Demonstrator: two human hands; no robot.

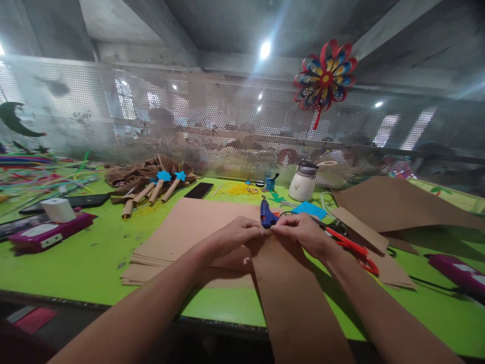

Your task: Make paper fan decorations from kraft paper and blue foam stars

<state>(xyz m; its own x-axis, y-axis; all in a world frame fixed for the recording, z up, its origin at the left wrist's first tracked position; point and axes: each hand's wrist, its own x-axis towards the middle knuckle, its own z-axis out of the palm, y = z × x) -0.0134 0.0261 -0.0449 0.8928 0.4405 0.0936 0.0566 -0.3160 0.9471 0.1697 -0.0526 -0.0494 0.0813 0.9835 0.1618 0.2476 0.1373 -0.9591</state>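
Observation:
A long brown paper strip (299, 298) runs from the table's front edge up toward the middle of the green table (83, 253). My left hand (237, 233) and my right hand (303, 233) both pinch the strip's far end, fingertips almost meeting. Just beyond the fingers lies a blue glue gun (267, 215). Under the strip and my left forearm sits a stack of brown paper sheets (182, 232).
Red-handled scissors (354, 248) lie right of my right hand. A white jar (302, 183), a blue paper piece (309, 209), a black phone (199, 190), rolled brown paper figures (151, 189), large brown sheets (397, 202) and magenta boxes (49, 233) stand around. A mesh screen with a paper flower (325, 76) closes the back.

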